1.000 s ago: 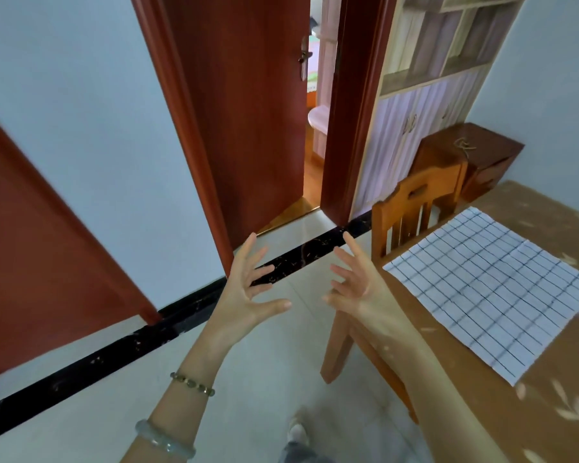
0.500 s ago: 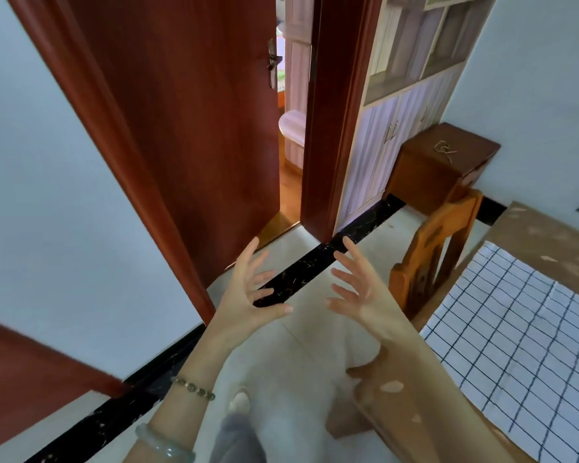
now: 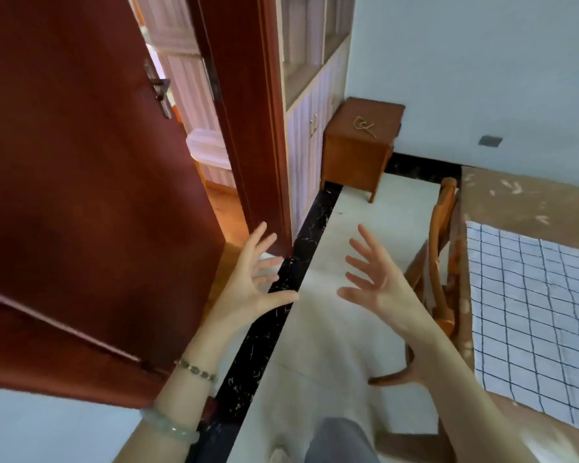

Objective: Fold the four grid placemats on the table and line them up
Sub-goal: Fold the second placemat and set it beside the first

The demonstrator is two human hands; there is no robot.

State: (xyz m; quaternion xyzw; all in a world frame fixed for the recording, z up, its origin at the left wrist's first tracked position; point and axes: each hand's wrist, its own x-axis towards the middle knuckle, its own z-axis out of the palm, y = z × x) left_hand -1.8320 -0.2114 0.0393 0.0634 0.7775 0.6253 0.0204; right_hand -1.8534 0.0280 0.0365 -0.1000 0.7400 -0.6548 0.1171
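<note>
Neither grip holds anything: my left grip (image 3: 251, 289) and my right grip (image 3: 378, 282) are both wide, fingers spread and lightly bent, palms turned toward each other with a clear gap between them. Both are in the air above the pale floor (image 3: 348, 345). My left fingers point to about 1 o'clock and my right fingers to about 11 o'clock. One grid placemat (image 3: 532, 315) is in view, white with dark lines. It lies flat and unfolded on the brown desk (image 3: 522, 202) at 3 o'clock from my right grip, well apart from it, and its far side runs out of frame. A wooden chair (image 3: 438, 248) stands between my right grip and the desk, close against the desk's edge, and my right forearm crosses in front of it. At 9 to 11 o'clock a dark red door (image 3: 81, 195) stands open. At 12 o'clock a small wooden cabinet (image 3: 358, 145) sits by the wall with a bit of cord (image 3: 364, 126) on top. My left wrist wears a beaded bracelet (image 3: 196, 369) and a pale bangle (image 3: 166, 426).
</note>
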